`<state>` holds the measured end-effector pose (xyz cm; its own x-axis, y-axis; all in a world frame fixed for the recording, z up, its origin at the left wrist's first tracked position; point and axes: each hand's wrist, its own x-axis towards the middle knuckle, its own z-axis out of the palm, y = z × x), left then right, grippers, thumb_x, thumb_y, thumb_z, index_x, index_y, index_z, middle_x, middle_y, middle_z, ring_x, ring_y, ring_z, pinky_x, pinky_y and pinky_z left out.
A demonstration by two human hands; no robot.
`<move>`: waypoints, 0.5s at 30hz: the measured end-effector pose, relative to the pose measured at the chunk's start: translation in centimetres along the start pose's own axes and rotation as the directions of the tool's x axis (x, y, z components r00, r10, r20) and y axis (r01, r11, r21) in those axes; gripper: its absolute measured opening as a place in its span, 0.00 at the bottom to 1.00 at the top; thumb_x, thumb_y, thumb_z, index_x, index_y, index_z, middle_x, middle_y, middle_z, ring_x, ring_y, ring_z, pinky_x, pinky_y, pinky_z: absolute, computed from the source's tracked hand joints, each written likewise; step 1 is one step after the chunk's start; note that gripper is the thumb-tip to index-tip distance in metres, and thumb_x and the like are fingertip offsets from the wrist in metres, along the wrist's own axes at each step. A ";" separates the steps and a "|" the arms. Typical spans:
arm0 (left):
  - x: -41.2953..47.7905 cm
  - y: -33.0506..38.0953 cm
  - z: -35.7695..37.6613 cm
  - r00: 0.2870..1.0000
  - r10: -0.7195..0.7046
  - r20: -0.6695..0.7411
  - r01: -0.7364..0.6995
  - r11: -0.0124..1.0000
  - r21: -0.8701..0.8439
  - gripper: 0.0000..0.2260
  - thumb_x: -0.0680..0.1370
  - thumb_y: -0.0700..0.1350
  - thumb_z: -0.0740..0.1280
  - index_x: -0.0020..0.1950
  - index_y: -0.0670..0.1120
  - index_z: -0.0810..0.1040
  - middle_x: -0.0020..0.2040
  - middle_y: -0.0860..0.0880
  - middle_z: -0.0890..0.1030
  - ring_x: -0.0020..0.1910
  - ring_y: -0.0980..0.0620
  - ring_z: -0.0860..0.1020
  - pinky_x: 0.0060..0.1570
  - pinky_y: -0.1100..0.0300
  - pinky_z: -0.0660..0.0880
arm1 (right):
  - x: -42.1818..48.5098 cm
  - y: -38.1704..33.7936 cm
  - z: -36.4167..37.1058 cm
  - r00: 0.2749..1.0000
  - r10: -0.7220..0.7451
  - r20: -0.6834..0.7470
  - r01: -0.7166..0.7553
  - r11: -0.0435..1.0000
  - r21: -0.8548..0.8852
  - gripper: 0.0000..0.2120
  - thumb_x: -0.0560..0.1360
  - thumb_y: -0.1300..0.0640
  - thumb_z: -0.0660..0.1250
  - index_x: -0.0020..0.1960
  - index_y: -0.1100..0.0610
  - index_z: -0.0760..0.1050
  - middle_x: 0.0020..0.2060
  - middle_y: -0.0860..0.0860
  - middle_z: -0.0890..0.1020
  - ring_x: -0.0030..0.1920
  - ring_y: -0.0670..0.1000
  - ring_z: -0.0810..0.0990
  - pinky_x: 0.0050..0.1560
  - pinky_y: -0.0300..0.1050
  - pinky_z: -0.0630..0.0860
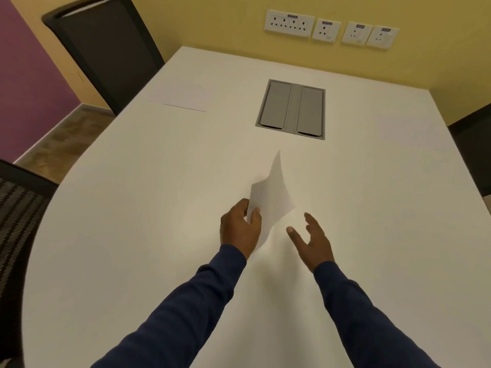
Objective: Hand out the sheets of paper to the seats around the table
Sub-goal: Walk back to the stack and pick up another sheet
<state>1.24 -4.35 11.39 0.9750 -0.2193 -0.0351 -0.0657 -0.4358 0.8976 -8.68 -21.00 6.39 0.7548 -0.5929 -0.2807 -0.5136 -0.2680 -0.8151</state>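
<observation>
My left hand (240,229) grips a white sheet of paper (271,197) by its near left edge. The sheet stands lifted and curled above the middle of the white table (132,208). Just right of the sheet, my right hand (310,239) hovers with fingers spread, holding nothing. A second white sheet (180,95) lies flat at the far left edge of the table, in front of a black chair (106,49). A faint third sheet (406,131) seems to lie at the right edge, hard to tell against the tabletop.
A grey cable box with two lids (292,110) is set into the table's middle. A mesh-backed chair (18,208) stands at the near left and a dark chair (475,144) at the right. Wall sockets (329,29) line the yellow wall beyond the table.
</observation>
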 end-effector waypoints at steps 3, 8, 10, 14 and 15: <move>-1.4 1.9 -3.4 0.995 0.098 0.004 -0.098 0.995 -0.032 0.06 0.79 0.47 0.65 0.44 0.48 0.76 0.38 0.53 0.80 0.36 0.54 0.77 0.31 0.66 0.73 | -0.3 -2.5 1.2 1.000 0.008 0.007 -0.009 0.989 0.147 0.40 0.72 0.35 0.70 0.78 0.46 0.59 0.75 0.44 0.67 0.73 0.48 0.69 0.70 0.46 0.67; -3.2 4.6 -11.0 0.971 0.227 0.074 -0.213 0.963 -0.167 0.03 0.78 0.49 0.66 0.45 0.52 0.78 0.40 0.55 0.82 0.38 0.56 0.80 0.34 0.65 0.77 | -1.7 -5.4 3.6 0.992 0.105 0.071 -0.123 0.937 0.326 0.51 0.63 0.25 0.67 0.79 0.46 0.57 0.75 0.48 0.69 0.72 0.51 0.70 0.66 0.47 0.67; -3.5 4.9 -14.3 0.970 0.221 0.096 -0.191 0.948 -0.253 0.03 0.77 0.49 0.67 0.46 0.52 0.79 0.42 0.53 0.84 0.39 0.51 0.82 0.37 0.57 0.80 | -2.5 -5.5 4.6 0.970 0.181 0.160 -0.233 0.879 0.417 0.54 0.59 0.20 0.66 0.77 0.47 0.62 0.72 0.48 0.73 0.70 0.53 0.73 0.69 0.53 0.69; -2.8 2.5 -20.4 0.996 0.085 0.017 -0.076 0.951 -0.300 0.05 0.76 0.50 0.69 0.48 0.50 0.81 0.44 0.48 0.85 0.43 0.44 0.84 0.43 0.46 0.81 | -4.5 -4.5 6.7 0.885 0.242 0.398 -0.453 0.645 0.616 0.35 0.59 0.25 0.72 0.58 0.45 0.83 0.57 0.49 0.85 0.56 0.53 0.85 0.57 0.55 0.79; -2.5 1.4 -21.6 0.999 0.035 -0.008 -0.036 0.947 -0.319 0.04 0.77 0.48 0.69 0.49 0.51 0.82 0.45 0.48 0.86 0.44 0.44 0.84 0.45 0.44 0.82 | -4.9 -4.2 7.3 0.873 0.226 0.432 -0.473 0.608 0.638 0.30 0.61 0.28 0.74 0.56 0.45 0.85 0.56 0.50 0.86 0.55 0.54 0.85 0.56 0.55 0.80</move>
<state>3.30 14.45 22.23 0.9738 -0.2275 -0.0001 -0.0295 -0.1265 0.9915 -7.25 -11.39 7.44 0.7194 -0.2504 -0.6479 -0.4085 0.6019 -0.6862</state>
